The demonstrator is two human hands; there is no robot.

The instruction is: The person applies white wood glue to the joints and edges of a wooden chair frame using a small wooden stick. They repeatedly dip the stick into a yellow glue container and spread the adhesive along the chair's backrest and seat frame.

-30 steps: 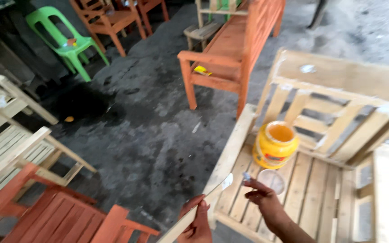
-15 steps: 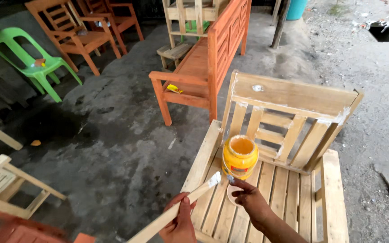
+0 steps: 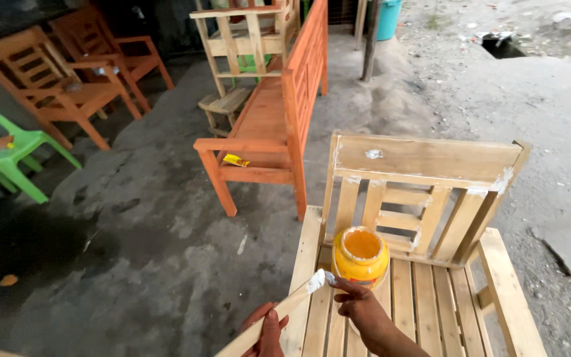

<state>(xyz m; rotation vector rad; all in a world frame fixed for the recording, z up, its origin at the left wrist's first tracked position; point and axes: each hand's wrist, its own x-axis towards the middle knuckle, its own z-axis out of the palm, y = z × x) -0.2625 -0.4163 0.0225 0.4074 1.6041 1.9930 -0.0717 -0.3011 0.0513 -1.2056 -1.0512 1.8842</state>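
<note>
Fingers (image 3: 343, 288) of right hand (image 3: 359, 308) pinched narrow at white-smeared tip of wooden stick (image 3: 284, 311); left hand (image 3: 267, 330) gripping its lower end at 6 o'clock. Yellow jar (image 3: 361, 256) open on unpainted chair (image 3: 424, 158) seat, just at 12 o'clock of right hand. Risk, likely: nudging jar over, spilling putty through slats. Yellow packet (image 3: 235, 160) on orange bench (image 3: 266, 125) at 11 o'clock.
</note>
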